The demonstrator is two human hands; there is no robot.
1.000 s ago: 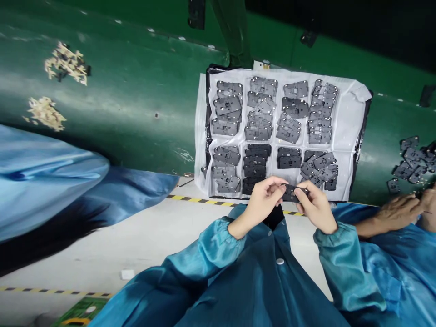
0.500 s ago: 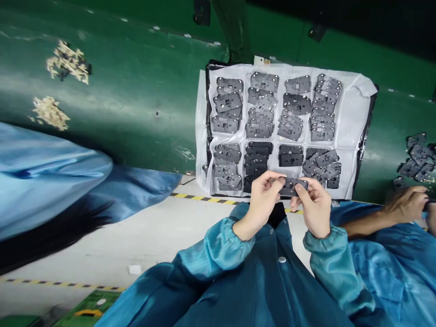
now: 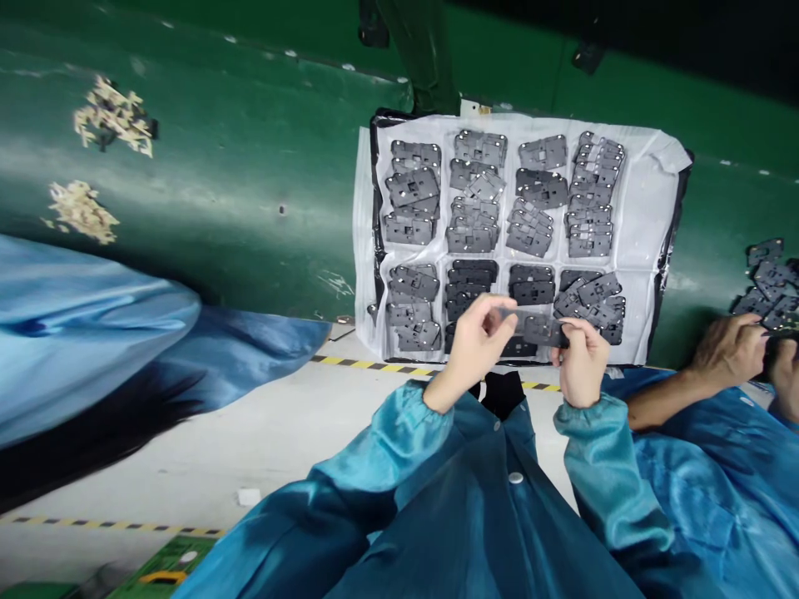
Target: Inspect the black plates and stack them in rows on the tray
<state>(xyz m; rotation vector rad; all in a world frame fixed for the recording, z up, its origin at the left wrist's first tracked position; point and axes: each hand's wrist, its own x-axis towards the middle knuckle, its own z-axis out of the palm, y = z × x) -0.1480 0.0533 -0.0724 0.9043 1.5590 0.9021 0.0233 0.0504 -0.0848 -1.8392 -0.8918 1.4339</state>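
A thin black plastic plate (image 3: pixel 538 329) is held level over the front edge of a lined tray (image 3: pixel 642 200), blurred by motion. My right hand (image 3: pixel 582 356) pinches its right end between thumb and fingers. At the left end, my left hand (image 3: pixel 478 343) has thumb and forefinger closing around the plate's blurred edge. Behind and below the hands, similar black plates (image 3: pixel 532 284) lie in overlapping stacks in the tray's compartments. My left hand partly covers one front stack (image 3: pixel 469 279).
Two piles of small cream-coloured pieces (image 3: pixel 84 212) lie on the green bench (image 3: pixel 250 150) at left. A co-worker's blue sleeve (image 3: pixel 93 324) is nearby. To the right, another person's hands (image 3: pixel 727 353) work beside a heap of black parts (image 3: pixel 771 279).
The plate and both hands have risen slightly toward the tray. My right hand has shifted its grip to the plate's right end. The neighbour's hands at right have moved left.
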